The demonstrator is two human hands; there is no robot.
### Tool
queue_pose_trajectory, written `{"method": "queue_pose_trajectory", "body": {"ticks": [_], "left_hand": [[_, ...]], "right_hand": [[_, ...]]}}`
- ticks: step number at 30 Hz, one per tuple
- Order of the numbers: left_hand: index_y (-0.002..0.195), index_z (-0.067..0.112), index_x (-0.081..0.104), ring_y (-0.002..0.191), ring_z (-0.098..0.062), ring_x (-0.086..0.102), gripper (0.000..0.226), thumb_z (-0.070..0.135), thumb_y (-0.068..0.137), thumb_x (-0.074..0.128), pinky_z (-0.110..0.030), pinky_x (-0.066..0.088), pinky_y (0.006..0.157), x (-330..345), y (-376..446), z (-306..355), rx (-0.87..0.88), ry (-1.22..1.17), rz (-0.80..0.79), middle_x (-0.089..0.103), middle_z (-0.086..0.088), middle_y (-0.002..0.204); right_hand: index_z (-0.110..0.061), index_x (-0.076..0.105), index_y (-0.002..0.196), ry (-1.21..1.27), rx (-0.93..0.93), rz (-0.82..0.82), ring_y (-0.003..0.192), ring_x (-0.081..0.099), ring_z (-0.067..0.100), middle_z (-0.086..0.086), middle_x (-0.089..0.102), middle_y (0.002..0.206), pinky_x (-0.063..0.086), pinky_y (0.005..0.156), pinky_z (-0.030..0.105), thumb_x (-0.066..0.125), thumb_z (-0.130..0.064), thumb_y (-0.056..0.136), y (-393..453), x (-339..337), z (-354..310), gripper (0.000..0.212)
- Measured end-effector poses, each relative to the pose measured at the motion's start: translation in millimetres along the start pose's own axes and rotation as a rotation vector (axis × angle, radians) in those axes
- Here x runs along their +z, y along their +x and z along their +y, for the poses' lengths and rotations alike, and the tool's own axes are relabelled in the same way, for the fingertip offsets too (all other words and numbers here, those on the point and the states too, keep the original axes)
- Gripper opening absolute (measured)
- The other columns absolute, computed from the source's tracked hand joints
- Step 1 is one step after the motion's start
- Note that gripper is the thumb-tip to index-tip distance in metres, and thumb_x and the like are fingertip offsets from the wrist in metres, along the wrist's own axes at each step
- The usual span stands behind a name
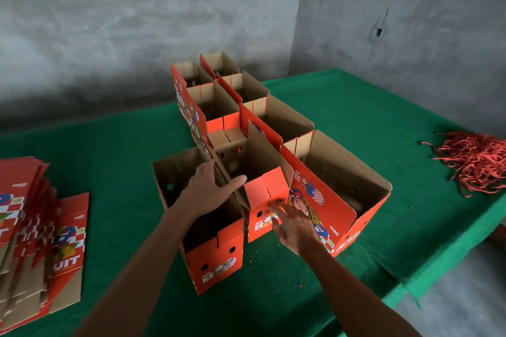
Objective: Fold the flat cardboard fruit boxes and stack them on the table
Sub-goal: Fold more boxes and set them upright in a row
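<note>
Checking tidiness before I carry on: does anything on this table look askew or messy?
The pile of flat boxes at the left is fanned out unevenly rather than squared. The red cords lie in a tangled heap at the right edge. Small crumbs dot the green table.

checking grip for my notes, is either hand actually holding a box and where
Neither grips. The left hand rests with straight fingers on a folded box's top edge; the right hand touches its orange end panel.

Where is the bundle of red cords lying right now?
In the head view, the bundle of red cords lies at the far right on the green table, apart from the folded boxes to its left.
</note>
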State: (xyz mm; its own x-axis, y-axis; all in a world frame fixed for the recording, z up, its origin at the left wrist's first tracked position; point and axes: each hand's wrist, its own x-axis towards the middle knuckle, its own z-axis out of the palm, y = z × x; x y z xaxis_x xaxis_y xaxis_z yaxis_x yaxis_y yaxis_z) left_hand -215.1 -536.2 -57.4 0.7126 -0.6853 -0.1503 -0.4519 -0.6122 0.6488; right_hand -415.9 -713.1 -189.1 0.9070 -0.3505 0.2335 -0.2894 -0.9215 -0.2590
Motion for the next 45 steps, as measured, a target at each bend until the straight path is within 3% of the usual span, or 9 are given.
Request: {"method": "queue_pose_trajectory", "body": {"ticks": [3,8,11,17,23,28,34,41,45], "left_hand": [[0.15,0.018,0.037,0.141,-0.033,0.039,0.078,0.066,0.091,0.058,-0.055,0.04,0.112,-6.9,36.4,6.5,0.06,0.08,0.153,0.04,-0.01,0.153],[0.109,0.019,0.064,0.108,-0.024,0.061,0.036,0.052,0.097,0.057,-0.046,0.048,0.102,-18.9,99.2,13.9,0.124,0.367,0.183,0.063,-0.001,0.104],[0.107,0.017,0.064,0.111,-0.026,0.061,0.037,0.052,0.099,0.052,-0.044,0.037,0.107,-19.2,137.6,20.1,0.135,0.587,0.187,0.066,-0.004,0.106],[0.134,0.018,0.057,0.128,-0.031,0.055,0.043,0.044,0.099,0.055,-0.046,0.039,0.104,-10.9,194.8,18.3,-0.135,0.6,0.076,0.062,-0.009,0.135],[0.121,0.001,0.062,0.111,-0.033,0.057,0.032,0.027,0.104,0.055,-0.039,0.045,0.093,-11.5,236.5,17.7,-0.32,0.196,-0.023,0.062,-0.017,0.114],[0.141,0.005,0.053,0.138,-0.03,0.047,0.045,0.011,0.098,0.066,-0.036,0.053,0.099,-20.6,249.0,13.1,-0.393,-0.158,-0.097,0.047,-0.017,0.152],[0.152,0.015,0.045,0.145,-0.038,0.039,0.097,0.067,0.077,0.078,-0.055,0.031,0.119,-22.5,245.4,30.1,-0.287,0.346,-0.167,0.041,-0.015,0.159],[0.139,0.014,0.054,0.119,-0.037,0.059,0.068,0.062,0.092,0.06,-0.052,0.049,0.104,-13.7,262.7,43.3,-0.417,-0.12,-0.097,0.062,-0.018,0.13],[0.129,0.011,0.057,0.102,-0.03,0.064,0.05,0.048,0.094,0.06,-0.04,0.051,0.072,-20.1,274.7,43.8,-0.47,-0.193,-0.186,0.066,-0.013,0.105]], "right_hand": [[-0.031,0.053,0.144,-0.009,-0.012,-0.011,0.131,0.057,0.015,-0.004,0.048,0.152,0.055,0.102,0.037,0.038,-0.032,0.108,0.4,8.4,3.9,0.04],[-0.039,0.029,0.16,-0.028,-0.021,-0.049,0.125,0.062,0.024,0.006,0.041,0.159,0.062,0.088,0.035,0.041,-0.032,0.104,-7.5,31.7,11.0,0.057],[-0.044,0.025,0.16,-0.038,0.012,-0.078,0.124,0.064,0.026,0.012,0.042,0.16,0.065,0.077,0.033,0.059,-0.031,0.098,-12.9,46.4,14.7,0.072],[-0.048,0.019,0.16,-0.049,0.023,-0.067,0.12,0.067,0.024,0.012,0.041,0.16,0.065,0.072,0.032,0.047,-0.039,0.1,-15.2,55.0,18.3,0.067],[-0.049,0.016,0.16,0.035,0.005,-0.096,0.132,0.058,0.031,0.015,0.031,0.166,0.064,0.084,0.041,0.043,-0.037,0.102,-16.4,52.9,22.9,0.065],[-0.048,0.019,0.159,0.069,0.003,-0.075,0.135,0.056,0.031,0.013,0.029,0.167,0.064,0.082,0.04,0.039,-0.037,0.104,-16.0,52.3,24.4,0.061],[-0.047,0.022,0.159,0.072,-0.016,-0.058,0.13,0.058,0.023,0.008,0.032,0.165,0.063,0.084,0.035,0.043,-0.038,0.102,-11.1,52.6,25.7,0.061],[-0.045,0.03,0.157,0.032,-0.067,-0.021,0.122,0.064,0.016,0.005,0.042,0.158,0.061,0.087,0.03,0.05,-0.04,0.097,-11.5,49.5,27.9,0.064],[-0.043,0.039,0.154,-0.047,-0.103,-0.039,0.115,0.067,0.013,0.007,0.051,0.151,0.058,0.083,0.023,0.057,-0.045,0.091,-11.6,43.8,32.8,0.065]]}}
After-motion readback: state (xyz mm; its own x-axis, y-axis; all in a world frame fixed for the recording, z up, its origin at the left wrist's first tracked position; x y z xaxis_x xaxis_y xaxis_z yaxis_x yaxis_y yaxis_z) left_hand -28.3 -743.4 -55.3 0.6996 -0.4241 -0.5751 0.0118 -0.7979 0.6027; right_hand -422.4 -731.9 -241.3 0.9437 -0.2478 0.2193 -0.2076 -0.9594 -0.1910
